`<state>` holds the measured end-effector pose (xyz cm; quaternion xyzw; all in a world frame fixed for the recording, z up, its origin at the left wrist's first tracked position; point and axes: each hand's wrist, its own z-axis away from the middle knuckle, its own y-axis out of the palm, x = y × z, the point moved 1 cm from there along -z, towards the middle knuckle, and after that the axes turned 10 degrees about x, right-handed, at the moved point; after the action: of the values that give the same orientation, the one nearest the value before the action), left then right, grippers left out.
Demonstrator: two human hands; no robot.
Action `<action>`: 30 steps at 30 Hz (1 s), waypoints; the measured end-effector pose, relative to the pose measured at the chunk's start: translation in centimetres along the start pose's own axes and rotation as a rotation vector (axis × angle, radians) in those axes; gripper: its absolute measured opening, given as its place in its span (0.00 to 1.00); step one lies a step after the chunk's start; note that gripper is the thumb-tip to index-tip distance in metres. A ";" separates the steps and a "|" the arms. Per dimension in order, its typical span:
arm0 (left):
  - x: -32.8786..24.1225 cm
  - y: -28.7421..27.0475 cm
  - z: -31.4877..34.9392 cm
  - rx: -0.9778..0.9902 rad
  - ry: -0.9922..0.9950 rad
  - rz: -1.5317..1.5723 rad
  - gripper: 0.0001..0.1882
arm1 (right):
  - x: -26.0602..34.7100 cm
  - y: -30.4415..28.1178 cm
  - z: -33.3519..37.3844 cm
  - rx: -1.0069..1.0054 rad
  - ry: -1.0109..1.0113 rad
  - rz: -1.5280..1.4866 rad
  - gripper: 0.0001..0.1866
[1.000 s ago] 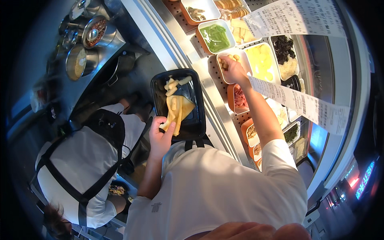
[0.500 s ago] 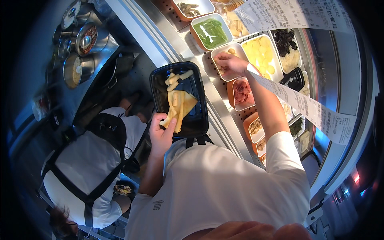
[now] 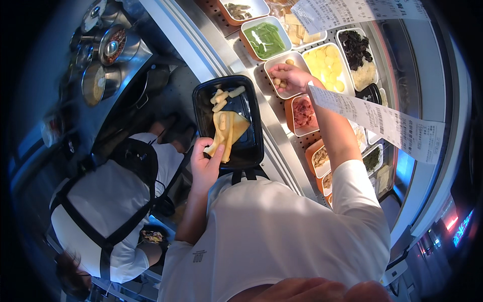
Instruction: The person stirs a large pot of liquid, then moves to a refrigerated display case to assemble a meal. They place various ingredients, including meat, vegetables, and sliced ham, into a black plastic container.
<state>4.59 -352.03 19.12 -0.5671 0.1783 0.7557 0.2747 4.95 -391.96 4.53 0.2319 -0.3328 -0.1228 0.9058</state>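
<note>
My left hand (image 3: 204, 168) grips the near left edge of a black rectangular plastic container (image 3: 252, 146), thumb over the rim. Inside lie a folded yellowish sheet (image 3: 232, 132), perhaps tofu skin, and several pale stick-shaped pieces (image 3: 220, 98). Over the counter, my right hand (image 3: 293, 79) reaches into a white bin (image 3: 274, 63) of small pale balls (image 3: 290, 62). Its fingers are closed around some of these balls at the bin's left side; how many is hidden.
Surrounding bins hold green leaves (image 3: 269, 45), yellow slices (image 3: 326, 63), pinkish meat (image 3: 303, 111) and black fungus (image 3: 354, 48). Paper slips (image 3: 375, 110) hang over the counter and my right forearm. A co-worker (image 3: 108, 206) bends at the left, below steel pots (image 3: 103, 83).
My right hand has drawn its fingers together around the balls and lifted slightly, showing more of them. The container stays in my left hand, with the same pieces inside.
</note>
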 end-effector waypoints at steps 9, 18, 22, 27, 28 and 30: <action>-1.3 1.7 -0.5 0.027 0.060 -0.046 0.09 | 1.5 1.3 5.5 0.167 -0.390 -0.459 0.31; -0.6 2.3 2.4 0.102 0.082 -0.091 0.09 | -7.1 3.0 13.7 -0.112 -0.558 -0.651 0.39; -0.9 2.4 4.4 0.099 0.091 -0.134 0.09 | -8.7 10.2 18.1 -0.250 -0.587 -0.761 0.42; -0.4 3.1 6.6 0.125 0.146 -0.177 0.10 | -8.7 18.6 22.0 -0.082 -0.640 -0.802 0.43; -0.3 3.3 7.1 0.128 0.163 -0.182 0.10 | -8.8 19.8 22.6 -0.046 -0.652 -0.789 0.43; 0.0 3.8 7.9 0.162 0.144 -0.197 0.10 | -8.5 22.0 23.6 0.018 -0.672 -0.728 0.43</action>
<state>-3.77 -350.43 21.23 -0.6106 0.2013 0.6657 0.3788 -15.48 -377.78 26.70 0.2885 -0.5049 -0.4961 0.6448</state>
